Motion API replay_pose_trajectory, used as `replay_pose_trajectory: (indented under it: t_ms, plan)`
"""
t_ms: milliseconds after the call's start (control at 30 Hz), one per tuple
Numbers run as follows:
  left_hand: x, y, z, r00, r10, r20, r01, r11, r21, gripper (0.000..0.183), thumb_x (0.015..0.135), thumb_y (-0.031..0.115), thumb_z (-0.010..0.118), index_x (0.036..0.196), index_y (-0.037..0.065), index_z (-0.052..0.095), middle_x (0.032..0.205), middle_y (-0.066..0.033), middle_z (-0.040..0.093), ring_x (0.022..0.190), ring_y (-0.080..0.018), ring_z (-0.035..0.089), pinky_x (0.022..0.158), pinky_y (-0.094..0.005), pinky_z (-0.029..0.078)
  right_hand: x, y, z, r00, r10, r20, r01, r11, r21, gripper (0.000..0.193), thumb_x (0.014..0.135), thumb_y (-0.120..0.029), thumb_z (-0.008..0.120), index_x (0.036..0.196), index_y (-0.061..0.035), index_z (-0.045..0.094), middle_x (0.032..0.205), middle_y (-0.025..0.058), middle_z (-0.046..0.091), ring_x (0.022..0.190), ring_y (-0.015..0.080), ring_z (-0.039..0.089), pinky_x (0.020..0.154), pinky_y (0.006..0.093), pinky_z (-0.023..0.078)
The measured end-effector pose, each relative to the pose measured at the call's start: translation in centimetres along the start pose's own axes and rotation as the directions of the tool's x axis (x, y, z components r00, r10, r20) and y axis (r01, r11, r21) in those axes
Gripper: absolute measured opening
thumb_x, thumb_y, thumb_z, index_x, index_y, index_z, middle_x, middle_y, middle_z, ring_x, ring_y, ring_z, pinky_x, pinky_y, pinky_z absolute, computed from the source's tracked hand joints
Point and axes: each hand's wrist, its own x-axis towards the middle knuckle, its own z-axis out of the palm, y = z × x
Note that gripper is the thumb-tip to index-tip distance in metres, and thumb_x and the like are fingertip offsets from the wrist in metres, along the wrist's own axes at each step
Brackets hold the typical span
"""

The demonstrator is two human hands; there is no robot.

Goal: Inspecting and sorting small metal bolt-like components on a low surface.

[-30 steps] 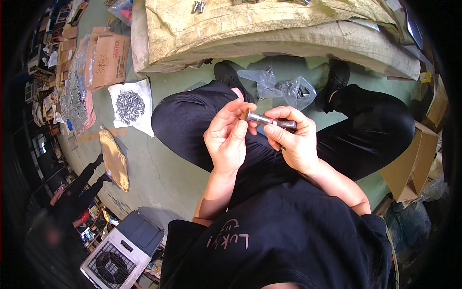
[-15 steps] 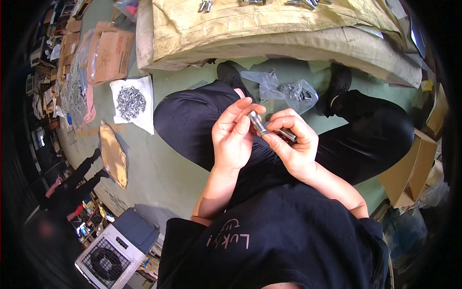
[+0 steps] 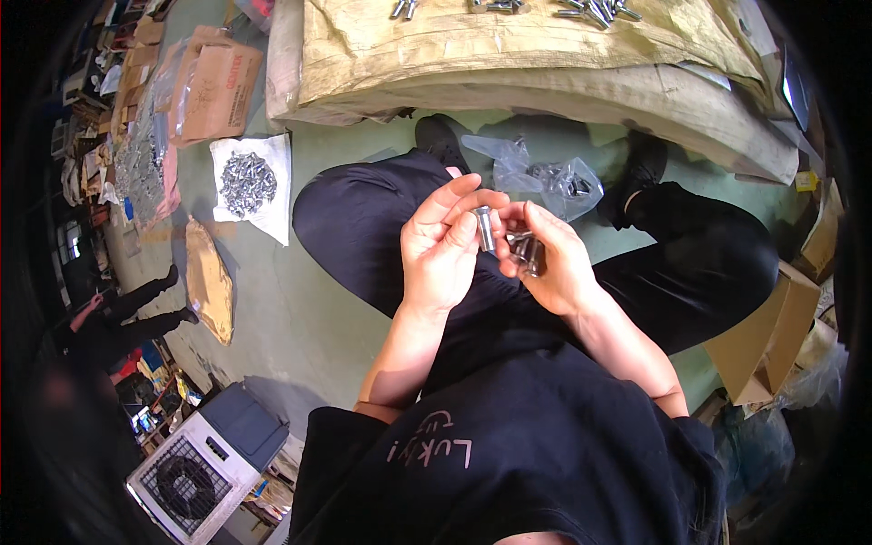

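Silver bolt [image 3: 485,229] was pinched between the thumb and fingers of the left hand [image 3: 436,262], on the person's side of the clear plastic bag [image 3: 583,202]. Just beside it, also nearer the person than the bag, the right hand [image 3: 563,272] was curled around metal pieces [image 3: 525,254], partly hidden by its fingers. Well left of the bag, a white sheet [image 3: 280,218] bore a heap of small metal parts [image 3: 247,183].

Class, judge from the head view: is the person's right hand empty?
No, the right hand holds shiny metal pieces within its curled fingers.
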Motion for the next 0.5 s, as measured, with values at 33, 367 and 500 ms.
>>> replay_pose_trajectory:
  t_ms: [33,367,500]
  plan:
    - [-0.1,-0.1,0.2,0.999,0.025,0.022,-0.029,0.982,0.188,0.033,0.085,0.003,0.047,0.118,-0.002,0.044,0.103,-0.0186,0.056,0.084,-0.0204,0.059,0.074,-0.0287,0.048,0.1,-0.3,0.1,0.996,0.081,-0.031,-0.078,0.993,0.088,0.030,0.088,-0.031,0.046,0.095,-0.0029,0.055,0.079,0.0059,0.057,0.066,0.0132,0.053,0.053,0.0247,0.042]
    - [3.3,-1.8,-0.1,0.980,0.085,-0.183,0.062,0.737,0.673,0.027,0.077,0.004,0.060,0.102,-0.002,0.056,0.095,-0.0090,0.059,0.085,-0.0131,0.055,0.073,-0.0257,0.045,-1.2,-3.1,-7.8,0.968,0.181,-0.175,-0.135,0.961,0.242,0.024,0.084,-0.030,0.052,0.086,-0.0055,0.053,0.078,0.0069,0.056,0.058,0.0133,0.049,0.043,0.0222,0.037]
    - [7.1,-9.7,-3.6,0.982,-0.049,-0.181,0.184,0.060,0.981,0.057,0.065,0.030,0.072,0.111,0.005,0.050,0.103,-0.0167,0.054,0.093,-0.0270,0.055,0.080,-0.0340,0.045,-0.8,-6.4,-9.8,0.905,0.021,-0.424,0.063,0.981,0.182,0.024,0.084,-0.023,0.051,0.091,-0.0008,0.052,0.080,0.0094,0.055,0.063,0.0156,0.051,0.046,0.0235,0.041]
